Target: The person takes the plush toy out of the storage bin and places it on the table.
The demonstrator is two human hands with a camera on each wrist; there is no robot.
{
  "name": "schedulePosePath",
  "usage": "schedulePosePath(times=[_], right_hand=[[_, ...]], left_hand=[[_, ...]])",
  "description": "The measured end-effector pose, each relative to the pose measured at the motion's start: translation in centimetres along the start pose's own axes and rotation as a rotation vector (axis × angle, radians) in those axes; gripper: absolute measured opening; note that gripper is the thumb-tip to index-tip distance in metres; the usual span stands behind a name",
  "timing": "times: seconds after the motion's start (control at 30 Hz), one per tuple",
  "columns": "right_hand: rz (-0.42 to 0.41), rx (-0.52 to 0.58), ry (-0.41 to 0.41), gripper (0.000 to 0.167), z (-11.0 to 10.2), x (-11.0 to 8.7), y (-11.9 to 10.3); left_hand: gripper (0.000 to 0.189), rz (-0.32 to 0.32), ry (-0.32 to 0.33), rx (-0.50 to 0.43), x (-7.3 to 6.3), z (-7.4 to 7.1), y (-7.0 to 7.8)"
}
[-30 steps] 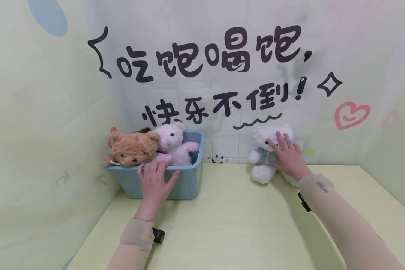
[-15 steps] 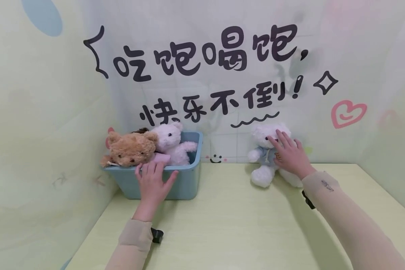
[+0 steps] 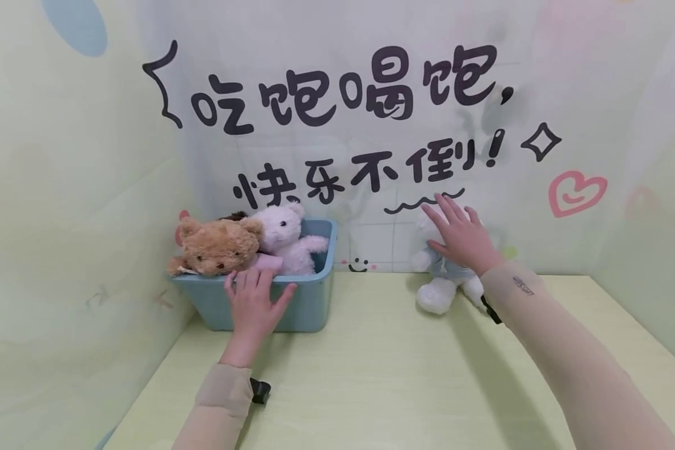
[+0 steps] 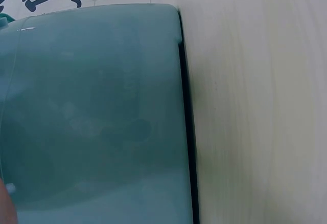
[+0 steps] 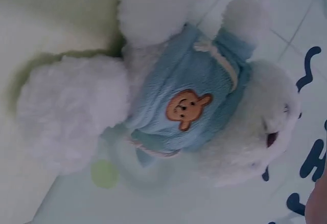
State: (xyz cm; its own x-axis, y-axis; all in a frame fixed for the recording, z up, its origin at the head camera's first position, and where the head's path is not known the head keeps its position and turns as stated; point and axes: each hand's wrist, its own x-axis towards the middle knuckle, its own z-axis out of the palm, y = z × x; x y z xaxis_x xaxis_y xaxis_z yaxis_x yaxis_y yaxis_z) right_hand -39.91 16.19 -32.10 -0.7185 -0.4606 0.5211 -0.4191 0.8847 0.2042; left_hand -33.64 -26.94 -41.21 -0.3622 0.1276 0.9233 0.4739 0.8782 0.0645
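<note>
In the head view, my left hand (image 3: 254,306) holds the front rim of a blue plastic bin (image 3: 315,306), fingers bent over the edge and thumb spread along the outside. A brown teddy bear (image 3: 219,247) and a white plush toy (image 3: 284,231) sit in it. At the back right, a white teddy bear (image 3: 435,295) in a light-blue hoodie sits on the table. My right hand (image 3: 461,234), fingers spread, is in front of its head and hides its face. The right wrist view shows the hoodie (image 5: 204,101) with its bear patch; contact is unclear.
A pale wood-look table (image 3: 360,375) runs back to a printed cloth backdrop (image 3: 371,244) with black lettering. Something dark brown (image 3: 237,217) shows behind the brown bear in the bin. The bin's smooth side (image 4: 102,106) fills much of the left wrist view.
My right hand has moved up and slightly left, from the white bear's chest and face to its head. The left hand and the bin stay put.
</note>
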Motion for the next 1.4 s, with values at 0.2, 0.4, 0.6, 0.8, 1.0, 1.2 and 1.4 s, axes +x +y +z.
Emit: schedulePosePath(times=[0.2, 0.4, 0.6, 0.8, 1.0, 1.2, 1.4], right_hand=[[-0.073, -0.004, 0.011, 0.08, -1.7, 3.9, -3.1], [-0.169, -0.024, 0.059, 0.082, -3.1, 7.4, -6.7], [-0.285, -0.026, 0.082, 0.082, -4.2, 10.8, -11.1], [-0.4, -0.081, 0.053, 0.083, -4.5, 13.1, -15.5], [-0.502, -0.092, 0.002, 0.081, -5.2, 14.2, -19.6], [-0.617, -0.114, 0.046, 0.079, -6.1, 15.5, -23.7], [-0.732, -0.17, 0.033, 0.068, -6.7, 16.8, -27.5]], left_hand=[[0.062, 0.005, 0.013, -0.003, 0.1, -0.1, -0.2], [0.06, 0.006, 0.005, -0.001, 0.3, -0.2, -0.3], [0.059, 0.012, 0.0, 0.005, 0.3, -0.2, -0.5], [0.061, 0.004, -0.003, 0.015, 0.3, -0.3, -0.6], [0.065, 0.008, -0.03, 0.027, 0.2, -0.3, -0.3], [0.064, 0.017, -0.035, 0.028, 0.1, -0.3, -0.3], [0.064, -0.004, -0.041, 0.034, 0.0, -0.5, -0.4]])
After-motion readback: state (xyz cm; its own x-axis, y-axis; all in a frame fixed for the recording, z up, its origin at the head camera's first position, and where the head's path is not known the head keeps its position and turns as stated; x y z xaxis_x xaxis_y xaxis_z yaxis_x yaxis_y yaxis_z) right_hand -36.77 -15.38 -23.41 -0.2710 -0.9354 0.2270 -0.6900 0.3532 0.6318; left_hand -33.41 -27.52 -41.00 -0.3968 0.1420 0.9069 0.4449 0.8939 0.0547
